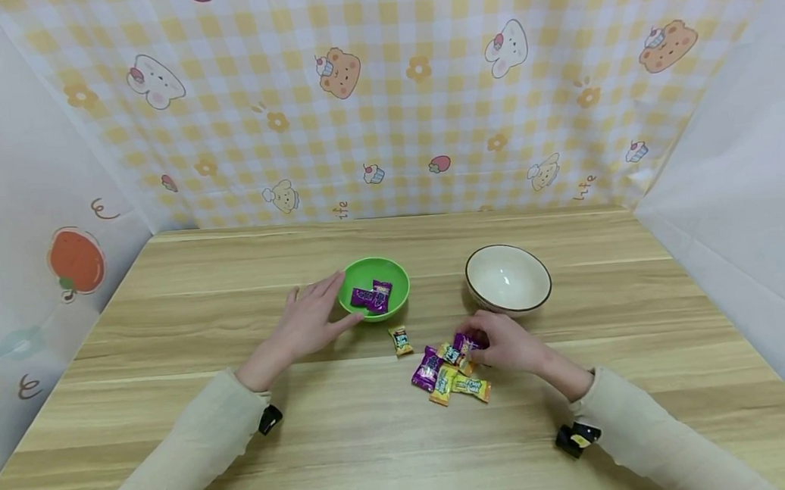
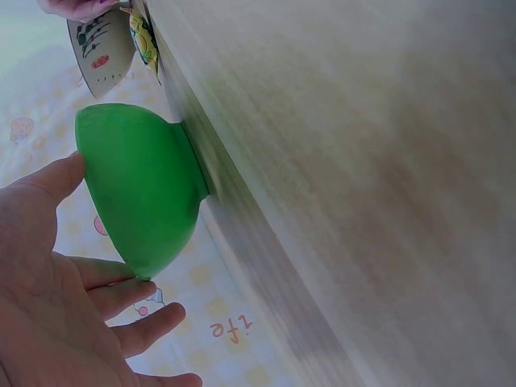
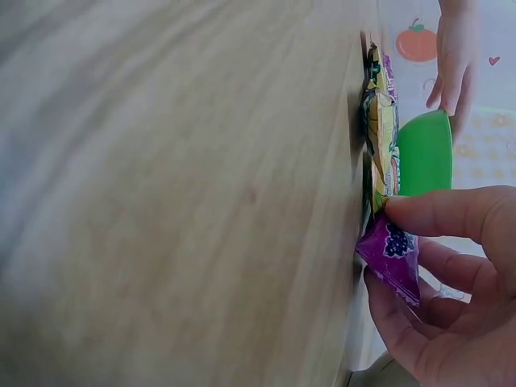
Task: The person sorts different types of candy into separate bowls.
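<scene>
My left hand (image 1: 309,319) is at the left side of a green bowl (image 1: 401,294), thumb and fingertips touching its rim, fingers fairly straight. Two purple-wrapped candies (image 1: 379,297) lie inside the bowl. My right hand (image 1: 509,343) pinches a purple candy (image 3: 393,246) between thumb and fingers at the right edge of a small pile. In that pile lie another purple candy (image 1: 428,369) and several yellow ones, such as a yellow candy (image 1: 471,387) at the front. One more yellow candy (image 1: 401,341) lies apart, just in front of the green bowl.
A white bowl (image 1: 507,275) with a dark rim stands behind my right hand. The wooden table (image 1: 353,460) runs back to a yellow checked curtain (image 1: 384,124), with white cloth at both sides. A black wrist device (image 1: 573,439) hangs under my right sleeve.
</scene>
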`<action>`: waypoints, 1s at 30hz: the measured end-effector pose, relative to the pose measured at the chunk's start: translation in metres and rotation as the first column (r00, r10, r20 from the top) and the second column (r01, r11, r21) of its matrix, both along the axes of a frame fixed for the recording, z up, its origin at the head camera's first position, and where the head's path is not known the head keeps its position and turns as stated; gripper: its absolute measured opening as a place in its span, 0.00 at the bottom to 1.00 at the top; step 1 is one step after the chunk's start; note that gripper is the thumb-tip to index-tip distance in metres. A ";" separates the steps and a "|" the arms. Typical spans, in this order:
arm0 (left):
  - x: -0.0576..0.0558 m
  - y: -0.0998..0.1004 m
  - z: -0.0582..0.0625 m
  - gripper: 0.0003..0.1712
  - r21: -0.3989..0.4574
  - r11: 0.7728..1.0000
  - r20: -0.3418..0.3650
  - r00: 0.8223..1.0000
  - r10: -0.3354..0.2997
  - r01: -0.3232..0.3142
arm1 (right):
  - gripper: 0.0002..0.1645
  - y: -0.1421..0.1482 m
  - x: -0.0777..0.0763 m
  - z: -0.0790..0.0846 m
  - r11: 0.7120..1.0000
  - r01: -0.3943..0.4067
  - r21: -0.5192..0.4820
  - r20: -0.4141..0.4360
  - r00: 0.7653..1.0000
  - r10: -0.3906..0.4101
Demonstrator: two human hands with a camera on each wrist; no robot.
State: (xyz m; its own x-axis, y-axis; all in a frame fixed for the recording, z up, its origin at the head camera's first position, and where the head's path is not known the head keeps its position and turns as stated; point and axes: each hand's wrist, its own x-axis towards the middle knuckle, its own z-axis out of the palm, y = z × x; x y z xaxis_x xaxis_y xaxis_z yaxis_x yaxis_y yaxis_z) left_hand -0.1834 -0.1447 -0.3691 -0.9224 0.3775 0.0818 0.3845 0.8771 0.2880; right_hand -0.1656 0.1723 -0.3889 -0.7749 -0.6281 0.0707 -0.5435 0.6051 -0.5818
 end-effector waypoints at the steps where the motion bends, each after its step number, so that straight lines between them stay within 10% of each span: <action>1: 0.000 0.000 0.000 0.46 0.000 1.000 0.002 1.000 0.000 0.000 | 0.15 0.000 0.000 0.000 1.000 0.000 -0.005 0.008 1.000 0.000; 30: 0.000 0.000 0.002 0.46 0.001 1.000 0.008 1.000 0.003 -0.003 | 0.22 -0.013 -0.014 0.027 0.985 0.080 -0.150 0.226 0.973 -0.045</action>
State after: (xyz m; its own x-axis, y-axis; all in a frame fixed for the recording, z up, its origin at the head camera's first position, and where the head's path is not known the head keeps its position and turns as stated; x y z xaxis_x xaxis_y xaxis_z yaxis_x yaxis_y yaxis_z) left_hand -0.1830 -0.1448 -0.3674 -0.9240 0.3750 0.0746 0.3797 0.8777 0.2924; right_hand -0.1800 0.1589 -0.3620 -0.8197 -0.5726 -0.0129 -0.3549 0.5254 -0.7733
